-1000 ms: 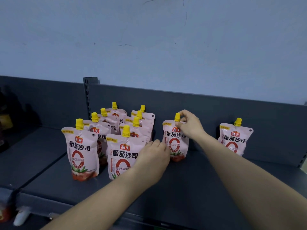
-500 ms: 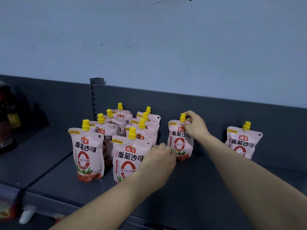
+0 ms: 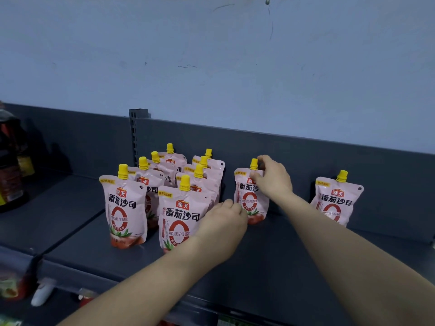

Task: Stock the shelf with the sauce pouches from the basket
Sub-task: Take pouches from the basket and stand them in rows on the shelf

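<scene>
Pink sauce pouches with yellow caps stand on a dark grey shelf [image 3: 270, 267]. One pouch [image 3: 247, 198] stands upright against the shelf's back panel. My right hand [image 3: 273, 178] pinches its top right corner just beside the yellow cap. My left hand [image 3: 223, 222] has curled fingers at the pouch's lower left edge, touching it. A cluster of several pouches [image 3: 183, 184] stands in two rows to the left, its front right pouch [image 3: 177, 220] partly behind my left hand. A lone pouch [image 3: 335, 198] leans on the back panel at the right. No basket is in view.
A dark bottle [image 3: 11, 165] stands on the neighbouring shelf section at far left. A slotted upright post [image 3: 136, 137] divides the back panels. Packaged goods [image 3: 11, 288] show on a lower shelf at bottom left. Bare shelf lies between the held pouch and the lone pouch.
Both hands stay on the same pouch. The view has shifted a little, so everything sits slightly further right and lower in frame. My right hand's fingers have opened slightly around the cap.
</scene>
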A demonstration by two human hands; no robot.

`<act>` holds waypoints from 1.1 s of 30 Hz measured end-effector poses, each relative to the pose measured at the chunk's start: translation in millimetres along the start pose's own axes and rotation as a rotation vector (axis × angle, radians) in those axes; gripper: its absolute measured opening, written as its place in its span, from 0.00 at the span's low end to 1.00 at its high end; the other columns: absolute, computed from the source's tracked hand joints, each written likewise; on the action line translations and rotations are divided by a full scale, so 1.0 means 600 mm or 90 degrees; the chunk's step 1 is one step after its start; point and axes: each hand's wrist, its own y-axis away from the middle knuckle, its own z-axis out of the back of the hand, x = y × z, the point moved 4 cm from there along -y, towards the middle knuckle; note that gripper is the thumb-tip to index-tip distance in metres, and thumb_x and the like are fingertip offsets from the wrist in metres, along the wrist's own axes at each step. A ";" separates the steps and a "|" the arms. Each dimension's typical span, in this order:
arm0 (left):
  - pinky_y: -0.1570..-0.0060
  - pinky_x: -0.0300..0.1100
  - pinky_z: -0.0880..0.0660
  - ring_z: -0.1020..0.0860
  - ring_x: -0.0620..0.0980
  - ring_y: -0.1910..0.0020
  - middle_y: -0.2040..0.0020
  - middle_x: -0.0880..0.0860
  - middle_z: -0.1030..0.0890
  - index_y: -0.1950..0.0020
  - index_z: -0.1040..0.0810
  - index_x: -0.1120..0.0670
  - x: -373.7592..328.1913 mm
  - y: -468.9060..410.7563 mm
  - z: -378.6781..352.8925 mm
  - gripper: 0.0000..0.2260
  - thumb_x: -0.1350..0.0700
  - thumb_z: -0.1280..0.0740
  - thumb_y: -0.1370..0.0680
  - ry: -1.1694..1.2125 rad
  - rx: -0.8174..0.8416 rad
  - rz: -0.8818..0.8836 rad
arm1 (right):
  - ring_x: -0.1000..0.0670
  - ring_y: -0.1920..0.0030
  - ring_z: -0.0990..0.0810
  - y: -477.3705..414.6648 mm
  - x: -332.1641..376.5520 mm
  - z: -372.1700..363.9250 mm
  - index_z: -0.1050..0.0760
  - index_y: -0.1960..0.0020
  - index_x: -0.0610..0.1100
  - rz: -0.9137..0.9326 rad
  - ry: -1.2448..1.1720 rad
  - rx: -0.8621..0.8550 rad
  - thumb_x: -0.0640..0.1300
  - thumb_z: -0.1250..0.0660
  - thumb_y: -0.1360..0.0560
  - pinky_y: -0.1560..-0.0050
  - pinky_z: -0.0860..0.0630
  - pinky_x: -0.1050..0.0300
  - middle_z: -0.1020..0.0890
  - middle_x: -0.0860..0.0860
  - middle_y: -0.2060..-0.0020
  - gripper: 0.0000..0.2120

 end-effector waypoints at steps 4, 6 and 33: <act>0.42 0.47 0.30 0.30 0.56 0.39 0.39 0.57 0.27 0.33 0.31 0.59 -0.001 0.008 0.020 0.23 0.58 0.31 0.26 0.020 0.009 0.020 | 0.43 0.34 0.30 0.027 0.028 0.037 0.35 0.29 0.46 0.067 0.053 -0.116 0.49 0.33 0.24 0.38 0.31 0.47 0.25 0.46 0.36 0.26; 0.49 0.46 0.26 0.25 0.55 0.45 0.46 0.56 0.23 0.38 0.26 0.59 -0.001 0.020 0.039 0.22 0.57 0.26 0.31 0.018 -0.015 0.009 | 0.43 0.33 0.32 0.041 0.049 0.053 0.35 0.28 0.45 0.109 0.038 -0.145 0.49 0.33 0.24 0.37 0.33 0.48 0.26 0.46 0.35 0.26; 0.52 0.48 0.27 0.25 0.54 0.43 0.45 0.52 0.24 0.41 0.27 0.53 0.300 0.679 0.171 0.14 0.50 0.35 0.24 -0.168 0.228 0.644 | 0.44 0.33 0.32 0.439 0.557 -0.166 0.30 0.32 0.49 0.587 -0.107 0.272 0.50 0.34 0.25 0.37 0.32 0.47 0.25 0.50 0.35 0.21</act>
